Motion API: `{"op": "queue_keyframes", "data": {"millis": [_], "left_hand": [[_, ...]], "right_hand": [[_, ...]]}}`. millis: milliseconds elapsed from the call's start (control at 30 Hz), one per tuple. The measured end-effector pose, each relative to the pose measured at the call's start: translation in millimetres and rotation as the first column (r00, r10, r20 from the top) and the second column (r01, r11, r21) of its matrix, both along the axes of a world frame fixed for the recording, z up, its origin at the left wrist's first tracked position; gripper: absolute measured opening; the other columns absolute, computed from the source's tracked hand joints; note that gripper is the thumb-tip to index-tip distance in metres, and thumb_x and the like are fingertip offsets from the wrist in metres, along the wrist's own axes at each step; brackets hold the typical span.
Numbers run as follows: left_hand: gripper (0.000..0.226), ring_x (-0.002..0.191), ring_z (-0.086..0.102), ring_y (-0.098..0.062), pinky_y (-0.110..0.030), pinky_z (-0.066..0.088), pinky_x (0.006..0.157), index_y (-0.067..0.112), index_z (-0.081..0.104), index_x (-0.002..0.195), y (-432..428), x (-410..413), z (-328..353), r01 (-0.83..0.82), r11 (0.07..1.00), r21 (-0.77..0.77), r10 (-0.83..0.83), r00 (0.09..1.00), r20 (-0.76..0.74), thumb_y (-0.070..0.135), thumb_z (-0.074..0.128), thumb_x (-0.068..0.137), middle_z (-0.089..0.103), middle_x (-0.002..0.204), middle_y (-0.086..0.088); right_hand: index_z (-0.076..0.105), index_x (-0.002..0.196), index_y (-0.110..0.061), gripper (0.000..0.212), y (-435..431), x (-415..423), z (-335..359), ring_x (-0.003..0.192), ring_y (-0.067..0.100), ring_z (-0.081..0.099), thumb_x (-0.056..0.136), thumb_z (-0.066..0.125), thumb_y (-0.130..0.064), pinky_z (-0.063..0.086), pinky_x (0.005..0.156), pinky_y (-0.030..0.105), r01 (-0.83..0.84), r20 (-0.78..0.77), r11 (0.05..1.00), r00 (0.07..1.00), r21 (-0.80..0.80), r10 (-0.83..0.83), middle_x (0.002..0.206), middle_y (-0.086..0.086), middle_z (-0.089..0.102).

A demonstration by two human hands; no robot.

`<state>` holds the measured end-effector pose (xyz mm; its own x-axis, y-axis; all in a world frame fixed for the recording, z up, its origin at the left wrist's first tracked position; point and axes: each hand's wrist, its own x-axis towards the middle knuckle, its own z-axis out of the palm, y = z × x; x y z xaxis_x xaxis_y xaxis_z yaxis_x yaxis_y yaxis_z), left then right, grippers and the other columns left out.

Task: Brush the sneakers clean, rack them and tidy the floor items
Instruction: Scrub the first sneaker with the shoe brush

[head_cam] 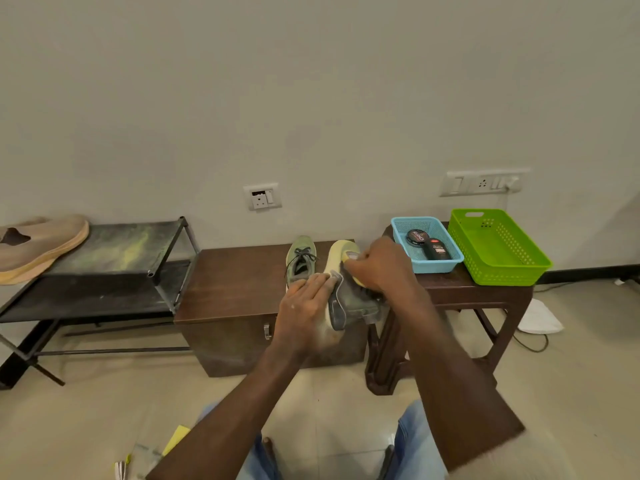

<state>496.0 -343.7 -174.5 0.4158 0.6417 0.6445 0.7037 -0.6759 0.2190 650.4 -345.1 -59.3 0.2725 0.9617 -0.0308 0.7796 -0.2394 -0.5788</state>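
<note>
From the head view, the left hand (304, 306) holds a green-grey sneaker (349, 301) above the front edge of a dark wooden chest (235, 282), tilted so its yellow sole faces up and away. The left fingers (320, 282) lie close together and gently bent over the heel end, tips at the grey collar; the thumb is hidden. The right hand (379, 265) sits on the sole near the toe. Its fingers (360, 268) are curled tightly downward round a small pale object (352, 255) pressed against the yellow rubber; too little of it shows to tell whether it is a brush. The second sneaker (300, 259) stands upright on the chest's tabletop just left of the held one, laces up and toe toward the wall. Right of the chest, a small wooden table (485, 294) carries a blue basket (401, 225) containing a round polish tin (415, 237) and a black bottle (438, 250), with a green basket (502, 251) beside it. Left of the chest stands a black metal shoe rack (114, 261), with a tan shoe (41, 249) on its top shelf. On the floor (104, 403) near the person's knees lies a yellow item (176, 438).
</note>
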Motion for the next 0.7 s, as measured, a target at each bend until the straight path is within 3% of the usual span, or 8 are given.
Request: {"op": "queue_keyframes", "data": {"millis": [100,233,333,400,533,633,700], "left_hand": [[0.079,0.104,0.069,-0.023,-0.031,0.048,0.090,0.003,0.068,0.120,2,-2,1,-0.013,0.999,-0.049,0.012,1.000,-0.028,0.035,0.085,0.051,0.071,0.116,-0.009],[0.067,0.102,0.070,-0.024,-0.032,0.049,0.090,0.004,0.072,0.111,7,-4,-1,-0.072,0.990,-0.124,0.070,0.997,-0.020,0.046,0.072,0.059,0.073,0.114,-0.008],[0.058,0.093,0.070,-0.022,-0.025,0.044,0.083,0.005,0.074,0.103,7,-5,1,-0.051,0.994,-0.092,0.055,0.997,0.047,0.052,0.060,0.072,0.074,0.105,-0.008],[0.061,0.094,0.069,-0.022,-0.027,0.048,0.084,0.004,0.074,0.106,6,-4,1,-0.065,0.994,-0.089,0.068,0.997,0.038,0.052,0.063,0.069,0.074,0.106,-0.009],[0.068,0.097,0.070,-0.024,-0.031,0.051,0.086,0.005,0.070,0.114,5,-2,-5,-0.078,0.984,-0.159,0.073,0.997,-0.037,0.032,0.084,0.053,0.073,0.110,-0.007],[0.063,0.095,0.071,-0.024,-0.031,0.050,0.085,0.007,0.072,0.112,8,-3,-4,-0.119,0.967,-0.225,0.111,0.993,-0.048,0.036,0.077,0.056,0.073,0.110,-0.005],[0.047,0.089,0.071,-0.026,-0.029,0.048,0.079,0.009,0.073,0.104,9,-4,1,-0.136,0.966,-0.220,0.136,0.991,-0.015,0.037,0.066,0.067,0.074,0.103,-0.005]], "right_hand": [[0.059,0.099,-0.004,0.036,19,-4,-1,0.100,0.032,0.060,0.081,0.063,-0.035,0.038,0.070,0.029,-0.009,0.028,0.999,1.000,-0.030,0.009,0.105,0.014,0.065],[0.064,0.092,-0.010,0.034,-21,-27,-6,0.080,0.021,0.060,0.077,0.066,-0.040,0.038,0.059,0.024,-0.074,0.067,0.996,0.995,0.043,0.071,0.093,0.006,0.066],[0.067,0.109,-0.012,0.043,-52,-38,-18,0.085,0.018,0.063,0.080,0.064,-0.044,0.049,0.068,0.025,-0.100,0.096,0.993,0.991,0.060,0.094,0.099,0.006,0.068],[0.065,0.115,-0.011,0.047,-46,-35,-19,0.087,0.019,0.061,0.081,0.063,-0.044,0.047,0.070,0.025,-0.078,0.104,0.995,0.992,0.068,0.071,0.105,0.007,0.066],[0.060,0.107,-0.006,0.039,-5,-19,-11,0.092,0.027,0.059,0.083,0.064,-0.037,0.037,0.069,0.027,-0.026,0.150,1.000,0.988,0.011,0.024,0.109,0.012,0.064],[0.060,0.106,-0.008,0.038,-9,-32,-10,0.096,0.028,0.061,0.084,0.064,-0.038,0.043,0.071,0.028,-0.070,0.162,0.997,0.985,0.023,0.065,0.109,0.012,0.063],[0.061,0.111,-0.011,0.037,-37,-47,-17,0.096,0.025,0.059,0.088,0.058,-0.041,0.047,0.078,0.029,-0.101,0.174,0.992,0.981,0.075,0.087,0.113,0.008,0.057]]}}
